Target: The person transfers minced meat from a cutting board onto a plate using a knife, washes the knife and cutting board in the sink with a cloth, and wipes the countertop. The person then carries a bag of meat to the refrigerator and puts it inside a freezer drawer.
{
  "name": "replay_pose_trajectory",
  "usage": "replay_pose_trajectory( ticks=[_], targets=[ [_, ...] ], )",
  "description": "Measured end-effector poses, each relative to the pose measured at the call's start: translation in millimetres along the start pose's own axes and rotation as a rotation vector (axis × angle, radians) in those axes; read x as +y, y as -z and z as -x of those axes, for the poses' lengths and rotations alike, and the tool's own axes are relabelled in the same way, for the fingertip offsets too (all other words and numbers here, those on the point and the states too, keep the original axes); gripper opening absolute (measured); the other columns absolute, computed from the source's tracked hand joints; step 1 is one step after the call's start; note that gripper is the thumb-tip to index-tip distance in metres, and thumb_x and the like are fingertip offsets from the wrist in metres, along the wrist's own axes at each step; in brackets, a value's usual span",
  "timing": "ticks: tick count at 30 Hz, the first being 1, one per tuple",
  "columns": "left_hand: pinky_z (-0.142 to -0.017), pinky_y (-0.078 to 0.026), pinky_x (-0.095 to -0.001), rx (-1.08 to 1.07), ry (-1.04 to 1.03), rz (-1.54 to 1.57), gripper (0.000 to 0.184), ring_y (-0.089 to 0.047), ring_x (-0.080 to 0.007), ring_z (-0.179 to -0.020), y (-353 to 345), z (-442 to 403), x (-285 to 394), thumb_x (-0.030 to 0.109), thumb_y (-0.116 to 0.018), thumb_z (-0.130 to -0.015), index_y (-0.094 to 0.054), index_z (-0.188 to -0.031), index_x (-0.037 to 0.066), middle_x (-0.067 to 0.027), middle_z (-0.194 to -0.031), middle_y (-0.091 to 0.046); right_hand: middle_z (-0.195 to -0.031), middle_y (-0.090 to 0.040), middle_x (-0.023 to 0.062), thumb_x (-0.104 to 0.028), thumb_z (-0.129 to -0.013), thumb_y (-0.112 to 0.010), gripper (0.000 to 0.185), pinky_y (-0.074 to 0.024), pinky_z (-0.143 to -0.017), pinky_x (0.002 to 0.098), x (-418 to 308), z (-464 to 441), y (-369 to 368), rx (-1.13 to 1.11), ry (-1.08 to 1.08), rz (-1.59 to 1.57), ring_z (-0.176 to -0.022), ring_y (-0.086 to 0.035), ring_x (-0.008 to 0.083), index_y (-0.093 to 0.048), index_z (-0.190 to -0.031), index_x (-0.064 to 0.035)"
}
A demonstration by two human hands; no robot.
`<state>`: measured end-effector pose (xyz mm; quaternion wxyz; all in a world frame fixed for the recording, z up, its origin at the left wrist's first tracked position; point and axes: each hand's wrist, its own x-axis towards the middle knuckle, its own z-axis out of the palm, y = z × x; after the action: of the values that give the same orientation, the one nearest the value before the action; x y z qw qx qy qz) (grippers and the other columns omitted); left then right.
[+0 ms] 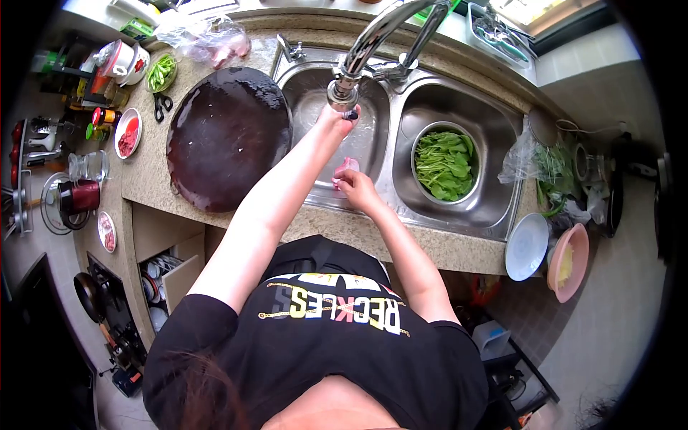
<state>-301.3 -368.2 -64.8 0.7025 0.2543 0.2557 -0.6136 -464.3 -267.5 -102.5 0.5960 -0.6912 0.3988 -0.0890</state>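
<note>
My left hand (pixel 340 120) reaches up to the nozzle of the chrome faucet (pixel 342 89), its fingers closed around the lower end, with a small dark part showing beside them. The spout partly hides this hand. Low in the left basin (pixel 304 89), my right hand (pixel 358 190) pinches a piece of pink raw meat (pixel 347 169) near the front rim. In the right basin (pixel 494 136) stands a round metal pot (pixel 414 161) full of leafy greens (pixel 444 165).
A large dark round cutting board (pixel 229 140) lies left of the sink. Beyond it are black scissors (pixel 163 106), a bowl of red meat (pixel 127 136) and a bowl of cut greens (pixel 161 72). A white plate (pixel 527 247) and pink bowl (pixel 573 261) sit at the right edge.
</note>
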Motion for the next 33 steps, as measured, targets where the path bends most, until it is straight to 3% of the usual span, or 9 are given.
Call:
replay_pose_trajectory(
  ticks=[6, 7, 12, 14, 17, 21, 24, 27, 33],
  targets=[
    [-0.043, -0.044, -0.0297, 0.121, -0.064, -0.259, 0.008, -0.05, -0.0185, -0.053, 11.9, 3.0, -3.8, 0.011, -0.05, -0.085, -0.053, -0.08, 0.005, -0.0084, -0.065, -0.051, -0.097, -0.059, 0.0135, -0.017, -0.093, -0.047, 0.03, -0.0519, -0.07, 0.0284, -26.5, -1.1, 22.4, 0.154, -0.103, -0.58, -0.082, -0.061, 0.0191, -0.046, -0.116, 0.0024],
    [-0.038, -0.04, -0.0294, -0.061, -0.191, -0.791, 0.001, -0.05, -0.0169, -0.05, 20.8, 15.0, -5.5, 0.003, -0.054, -0.078, -0.053, -0.079, 0.003, -0.0073, -0.064, -0.052, -0.097, -0.059, 0.0145, -0.023, -0.094, -0.045, 0.034, -0.0517, -0.072, 0.0292, -26.4, -7.6, 26.9, 0.186, -0.158, -0.679, -0.084, -0.061, 0.02, -0.043, -0.118, 0.0011],
    [-0.062, -0.047, -0.0421, -0.085, -0.971, -1.823, 0.027, -0.058, -0.0361, -0.062, 59.8, 56.5, -17.9, 0.014, -0.059, -0.071, -0.056, -0.087, -0.007, -0.0198, -0.073, -0.061, -0.101, -0.057, 0.0136, -0.044, -0.094, -0.039, 0.049, -0.0486, -0.078, 0.037, -45.8, -48.7, 40.8, 0.012, -0.469, -0.937, -0.088, -0.059, 0.0239, -0.041, -0.121, -0.0042],
    [-0.079, -0.044, -0.0448, -0.119, -0.746, -2.082, 0.035, -0.054, -0.0441, -0.083, 55.3, 79.6, -16.5, 0.015, -0.054, -0.075, -0.052, -0.101, -0.007, -0.0274, -0.086, -0.056, -0.099, -0.056, 0.014, -0.034, -0.092, -0.048, 0.035, -0.0493, -0.072, 0.0419, -19.0, -83.0, 21.2, -0.048, -0.386, -1.256, -0.084, -0.058, 0.028, -0.045, -0.109, -0.0037],
    [-0.083, -0.043, -0.0428, -0.126, -0.746, -2.133, 0.036, -0.05, -0.0428, -0.096, 73.3, 99.7, -19.1, 0.009, -0.051, -0.08, -0.046, -0.112, -0.007, -0.028, -0.106, -0.046, -0.092, -0.056, 0.016, -0.012, -0.088, -0.049, 0.023, -0.0504, -0.067, 0.0425, -12.3, -103.9, 9.3, 0.07, -0.473, -1.108, -0.081, -0.059, 0.0287, -0.041, -0.107, -0.0018],
    [-0.085, -0.043, -0.0415, -0.252, -0.998, -2.144, 0.041, -0.048, -0.0404, -0.102, 87.5, 128.6, -11.2, 0.002, -0.053, -0.079, -0.045, -0.118, -0.006, -0.0237, -0.11, -0.045, -0.081, -0.057, 0.0172, -0.01, -0.088, -0.048, 0.026, -0.0522, -0.06, 0.0424, -4.2, -119.4, 2.5, -0.043, -0.653, -1.361, -0.067, -0.059, 0.0301, -0.035, -0.109, -0.0028],
    [-0.077, -0.046, -0.0372, -0.338, -0.99, -2.069, 0.039, -0.053, -0.0344, -0.094, 80.2, 165.2, -3.2, -0.002, -0.054, -0.077, -0.049, -0.116, -0.004, -0.0208, -0.109, -0.045, -0.076, -0.057, 0.0152, -0.01, -0.089, -0.048, 0.019, -0.0527, -0.053, 0.0346, -9.6, -127.8, 3.9, -0.015, -0.642, -1.342, -0.061, -0.059, 0.025, -0.04, -0.102, -0.0003],
    [-0.06, -0.047, -0.0275, -0.417, -1.073, -1.915, 0.04, -0.056, -0.0189, -0.066, 82.6, 187.8, -0.2, -0.005, -0.056, -0.075, -0.053, -0.114, -0.001, -0.015, -0.105, -0.049, -0.073, -0.055, 0.012, -0.007, -0.087, -0.051, 0.015, -0.0513, -0.051, 0.0272, -7.0, -143.7, 10.6, 0.052, -0.547, -1.396, -0.058, -0.056, 0.019, -0.043, -0.093, 0.0033],
    [-0.058, -0.044, -0.0222, -0.246, -0.785, -1.776, 0.039, -0.052, -0.0087, -0.064, 77.7, 175.0, 13.9, -0.002, -0.057, -0.077, -0.055, -0.115, 0.002, -0.0075, -0.091, -0.054, -0.074, -0.054, 0.0061, -0.01, -0.086, -0.051, 0.005, -0.0504, -0.053, 0.0298, -34.3, -161.4, 27.7, 0.123, -0.422, -1.61, -0.06, -0.055, 0.0191, -0.05, -0.089, -0.0063]
  ],
)
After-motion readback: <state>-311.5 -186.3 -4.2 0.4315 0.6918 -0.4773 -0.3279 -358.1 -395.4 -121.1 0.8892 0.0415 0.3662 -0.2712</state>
